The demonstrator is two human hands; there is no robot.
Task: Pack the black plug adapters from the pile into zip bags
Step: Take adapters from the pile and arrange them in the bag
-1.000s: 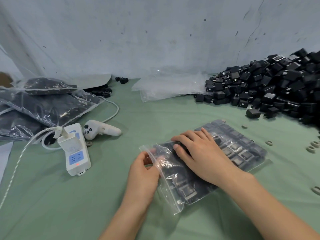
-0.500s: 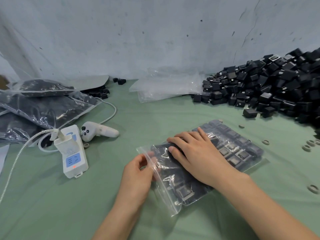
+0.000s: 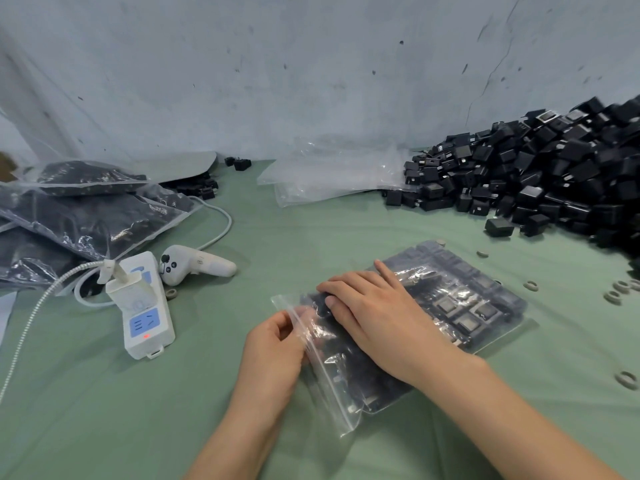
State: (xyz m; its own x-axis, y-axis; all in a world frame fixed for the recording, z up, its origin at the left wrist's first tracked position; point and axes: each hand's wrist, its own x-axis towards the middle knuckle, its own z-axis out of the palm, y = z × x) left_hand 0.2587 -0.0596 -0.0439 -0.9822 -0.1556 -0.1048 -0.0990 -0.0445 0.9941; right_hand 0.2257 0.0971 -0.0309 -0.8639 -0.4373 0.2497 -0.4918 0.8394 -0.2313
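A clear zip bag (image 3: 464, 303) filled with rows of black plug adapters lies flat on the green table in front of me. My right hand (image 3: 377, 317) presses down on the bag with straight fingers, near its open end. My left hand (image 3: 277, 348) pinches the zip strip at the bag's mouth between thumb and fingers. A large pile of loose black plug adapters (image 3: 540, 178) covers the far right of the table against the wall.
Filled bags (image 3: 90, 216) are stacked at the left. Empty clear bags (image 3: 332, 174) lie by the wall. A white power strip (image 3: 145, 306) with a cable and a white controller (image 3: 197, 265) sit left of centre. Small rings (image 3: 620, 289) are scattered at the right.
Both hands stay on the bag in nearly the same pose. The view has shifted slightly.
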